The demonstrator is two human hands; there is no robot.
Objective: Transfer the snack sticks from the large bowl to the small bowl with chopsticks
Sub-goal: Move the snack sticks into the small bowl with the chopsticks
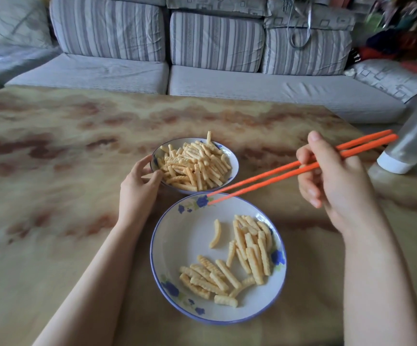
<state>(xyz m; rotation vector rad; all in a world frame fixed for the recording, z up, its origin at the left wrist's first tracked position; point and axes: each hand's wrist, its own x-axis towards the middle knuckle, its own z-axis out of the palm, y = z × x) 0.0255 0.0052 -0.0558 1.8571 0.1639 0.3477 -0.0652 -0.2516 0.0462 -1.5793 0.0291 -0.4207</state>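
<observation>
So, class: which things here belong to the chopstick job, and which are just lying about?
Job: large bowl, small bowl, snack sticks, chopsticks, right hand, left hand.

Lying about: bottle, sofa, cushions.

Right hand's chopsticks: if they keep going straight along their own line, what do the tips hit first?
Likely the far rim of the large bowl: the chopsticks in the right hand point left and toward the person, tips empty over that rim. Height above it is unclear; if they clear it, bare table comes next.
</observation>
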